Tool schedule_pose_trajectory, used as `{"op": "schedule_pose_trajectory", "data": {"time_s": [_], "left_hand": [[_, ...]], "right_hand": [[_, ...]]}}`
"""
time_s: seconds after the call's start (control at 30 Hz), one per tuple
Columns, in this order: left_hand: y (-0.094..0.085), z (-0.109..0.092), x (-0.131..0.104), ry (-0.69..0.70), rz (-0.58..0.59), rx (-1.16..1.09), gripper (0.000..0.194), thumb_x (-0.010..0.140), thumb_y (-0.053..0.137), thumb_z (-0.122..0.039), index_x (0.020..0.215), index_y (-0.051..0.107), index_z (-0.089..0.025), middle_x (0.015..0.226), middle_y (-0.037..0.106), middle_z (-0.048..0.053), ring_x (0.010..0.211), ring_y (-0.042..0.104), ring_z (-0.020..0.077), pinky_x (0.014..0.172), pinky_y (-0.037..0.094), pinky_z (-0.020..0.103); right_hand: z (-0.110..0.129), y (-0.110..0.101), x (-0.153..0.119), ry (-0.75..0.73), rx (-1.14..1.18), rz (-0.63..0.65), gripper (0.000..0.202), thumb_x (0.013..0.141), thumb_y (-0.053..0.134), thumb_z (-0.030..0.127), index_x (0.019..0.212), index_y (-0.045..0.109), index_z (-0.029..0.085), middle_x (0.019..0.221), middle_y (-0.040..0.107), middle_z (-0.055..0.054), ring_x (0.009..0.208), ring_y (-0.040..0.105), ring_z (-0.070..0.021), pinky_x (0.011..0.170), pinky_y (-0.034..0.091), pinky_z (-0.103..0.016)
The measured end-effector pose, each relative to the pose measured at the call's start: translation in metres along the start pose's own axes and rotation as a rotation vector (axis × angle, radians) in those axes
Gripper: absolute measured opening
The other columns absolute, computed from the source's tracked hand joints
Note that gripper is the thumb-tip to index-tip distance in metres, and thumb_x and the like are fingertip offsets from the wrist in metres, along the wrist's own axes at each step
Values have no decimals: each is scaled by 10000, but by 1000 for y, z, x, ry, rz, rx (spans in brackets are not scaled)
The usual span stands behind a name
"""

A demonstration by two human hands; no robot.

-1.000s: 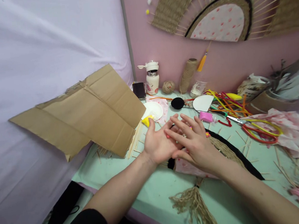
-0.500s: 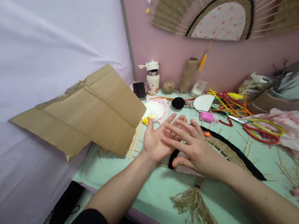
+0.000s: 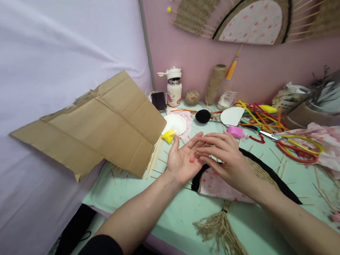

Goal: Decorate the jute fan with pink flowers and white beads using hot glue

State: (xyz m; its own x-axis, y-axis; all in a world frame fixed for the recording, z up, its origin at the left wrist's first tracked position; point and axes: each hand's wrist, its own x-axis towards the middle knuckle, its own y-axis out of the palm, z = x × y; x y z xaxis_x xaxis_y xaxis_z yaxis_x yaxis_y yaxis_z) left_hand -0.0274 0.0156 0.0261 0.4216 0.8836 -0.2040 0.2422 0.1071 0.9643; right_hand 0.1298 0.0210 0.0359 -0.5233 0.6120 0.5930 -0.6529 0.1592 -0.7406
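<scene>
And the ball [image 3: 191,160] sits in the left hand [image 3: 183,167], the right hand [image 3: 229,158] just beside it, over the fan [image 3: 218,184] on the table [image 3: 174,210]! Cardboard [image 3: 107,125] to the left, scissors [image 3: 297,155] to the right, and behind, left to right: bottle [image 3: 174,92], twine ball [image 3: 192,97], twine roll [image 3: 215,84].

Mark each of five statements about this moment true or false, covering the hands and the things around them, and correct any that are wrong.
1. A small pink ball lies on the upturned palm of the left hand. True.
2. The right hand is holding the scissors. False: the scissors lie on the table, apart from the right hand.
3. The twine ball sits between the bottle and the twine roll. True.
4. The cardboard is at the right of the view. False: the cardboard is at the left.
5. The grip of the left hand is open. True.
</scene>
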Motion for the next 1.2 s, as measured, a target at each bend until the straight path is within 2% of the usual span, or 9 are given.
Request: {"op": "schedule_pose_trajectory", "data": {"time_s": [0.23, 0.4, 0.53, 0.6, 0.67, 0.77, 0.9, 1.03, 1.2], "left_hand": [[2, 2, -2, -14, 33, 55, 700, 930, 300, -609, 1329, 509, -74, 1337, 556, 223, 1044, 632, 257, 720, 491, 303], [1, 5, -2, 0, 40, 98, 707, 931, 271, -622, 1239, 565, -58, 1275, 590, 234, 1049, 637, 247, 729, 504, 281], [4, 0, -3, 16, 29, 152, 701, 925, 264, -640, 1178, 596, -77, 1202, 627, 210, 1008, 648, 233, 751, 516, 290], [7, -9, -2, 129, 0, 193, 671, 920, 287, -645, 1144, 610, -101, 1162, 643, 182, 1040, 638, 239, 825, 516, 325], [10, -22, -2, 324, -43, 248, 626, 917, 312, -640, 1105, 621, -130, 1119, 655, 150, 1089, 621, 241, 903, 498, 355], [9, -39, 0, 556, -134, 342, 559, 915, 342, -624, 1041, 624, -158, 1038, 659, 111, 1061, 628, 216, 918, 491, 341], [3, -46, 2, 584, -247, 429, 435, 904, 407, -549, 964, 600, -164, 925, 644, 75, 893, 645, 165, 803, 504, 286], [0, -43, 4, 595, -342, 727, 211, 849, 539, -357, 938, 584, -171, 871, 640, 32, 797, 629, 123, 709, 467, 237], [-7, -42, 5, 691, -356, 1434, 165, 819, 557, -205, 971, 616, -175, 952, 677, 41, 892, 627, 147, 842, 471, 291]], "right_hand": [[8, 9, -1, 6, 22, 4, 134, 902, 623, 266, 886, 755, 268, 1076, 731, -41, 1007, 540, -265, 939, 386, -507], [9, 16, -3, -26, 46, -32, 117, 892, 639, 255, 864, 752, 262, 1035, 743, -34, 970, 536, -255, 903, 394, -485], [9, 9, -2, -11, 82, -65, 89, 876, 658, 221, 881, 743, 249, 1024, 740, -47, 986, 537, -258, 902, 393, -486], [7, 2, 0, 24, 86, -97, 85, 875, 660, 219, 876, 739, 251, 1029, 735, -54, 993, 542, -258, 900, 404, -477], [1, -5, 3, 64, 72, -139, 82, 874, 663, 226, 874, 740, 255, 1028, 733, -58, 995, 546, -258, 904, 412, -471], [-11, -9, 10, 119, 42, -173, 81, 875, 665, 242, 878, 743, 262, 1019, 735, -55, 1001, 550, -260, 911, 414, -471], [-23, 7, 17, 162, -31, -130, 80, 868, 680, 280, 845, 754, 263, 1030, 741, -36, 1019, 547, -264, 925, 370, -476], [-26, 32, 15, 207, -137, 11, 129, 877, 670, 309, 804, 771, 275, 1009, 750, -16, 1000, 541, -255, 942, 292, -464], [-33, 50, 9, 282, -221, 149, 130, 872, 677, 296, 799, 785, 293, 913, 750, -14, 960, 522, -243, 931, 245, -440]]}}
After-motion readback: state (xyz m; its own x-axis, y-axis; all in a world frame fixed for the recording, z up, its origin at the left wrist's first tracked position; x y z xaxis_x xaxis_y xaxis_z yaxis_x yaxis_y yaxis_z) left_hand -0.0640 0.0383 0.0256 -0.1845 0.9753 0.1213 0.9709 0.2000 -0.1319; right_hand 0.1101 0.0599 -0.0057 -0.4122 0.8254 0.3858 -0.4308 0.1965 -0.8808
